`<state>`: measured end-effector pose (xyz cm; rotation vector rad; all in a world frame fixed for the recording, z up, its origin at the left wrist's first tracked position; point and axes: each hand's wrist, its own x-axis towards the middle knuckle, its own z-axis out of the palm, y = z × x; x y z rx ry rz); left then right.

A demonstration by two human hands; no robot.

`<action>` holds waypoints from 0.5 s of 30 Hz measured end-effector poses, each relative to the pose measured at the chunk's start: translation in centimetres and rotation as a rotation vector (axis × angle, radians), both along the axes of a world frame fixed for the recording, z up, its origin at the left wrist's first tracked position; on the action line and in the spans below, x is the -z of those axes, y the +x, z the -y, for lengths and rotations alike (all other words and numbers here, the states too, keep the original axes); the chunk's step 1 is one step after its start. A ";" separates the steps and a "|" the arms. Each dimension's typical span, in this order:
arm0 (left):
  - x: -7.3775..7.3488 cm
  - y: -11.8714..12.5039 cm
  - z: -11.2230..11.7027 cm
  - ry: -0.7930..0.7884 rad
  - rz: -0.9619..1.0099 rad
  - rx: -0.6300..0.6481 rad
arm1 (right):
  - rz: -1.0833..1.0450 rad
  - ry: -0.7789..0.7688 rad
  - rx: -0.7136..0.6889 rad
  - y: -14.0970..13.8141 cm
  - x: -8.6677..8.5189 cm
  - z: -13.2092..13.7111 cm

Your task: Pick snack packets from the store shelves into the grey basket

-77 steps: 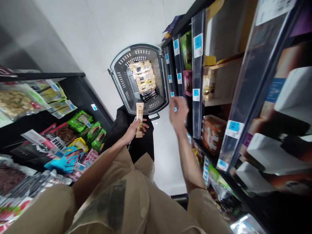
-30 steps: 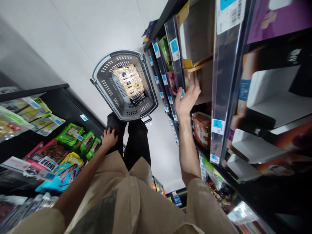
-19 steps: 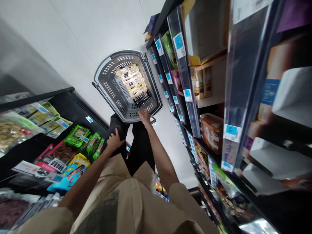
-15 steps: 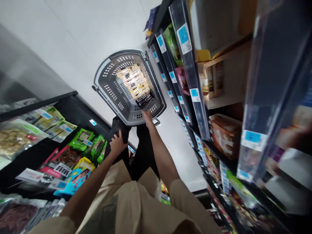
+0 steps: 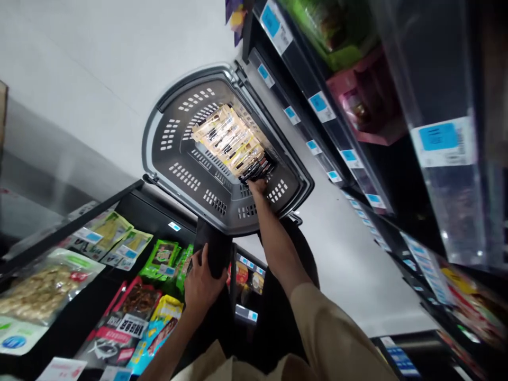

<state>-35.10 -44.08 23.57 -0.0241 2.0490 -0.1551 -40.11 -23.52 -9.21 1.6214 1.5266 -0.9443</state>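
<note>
A grey plastic shopping basket [image 5: 186,185] with slotted walls stands on the floor in front of my legs. Inside it lies a stack of cream and yellow packets [image 5: 228,137], with several black packets [image 5: 256,168] at the near end. My right hand [image 5: 259,185] reaches over the basket's near rim and is at the black packets; its fingertips are too small and dark to show whether they grip one. Resting on my dark trouser leg [image 5: 214,248], my left hand [image 5: 204,283] has its fingers apart and holds nothing.
A low shelf on the left carries a bag of nuts [image 5: 43,288], green snack packs [image 5: 161,259] and a blue and yellow pack [image 5: 156,338]. Tall shelves with blue price tags [image 5: 319,103] rise close on the right. Pale floor [image 5: 79,63] lies beyond the basket.
My right hand has moved deeper into the basket, from its near wall to the black packets. The view has come closer to the basket. My left hand stays on my leg.
</note>
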 end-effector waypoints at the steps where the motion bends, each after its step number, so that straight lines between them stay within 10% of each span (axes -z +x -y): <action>1: 0.1 0.0 0.1 0.001 -0.001 -0.008 | 0.027 0.017 0.010 -0.3 0.7 0.2; 9: 0.6 0.3 0.9 0.013 0.004 -0.019 | 0.112 -0.001 0.199 -1.3 0.4 -0.4; 12: 0.8 0.7 1.0 0.016 -0.025 0.021 | 0.026 -0.127 0.301 -0.5 -3.6 -0.7; 15: 0.5 1.5 1.0 0.041 -0.033 0.014 | -0.120 -0.306 0.375 0.1 -11.6 -1.1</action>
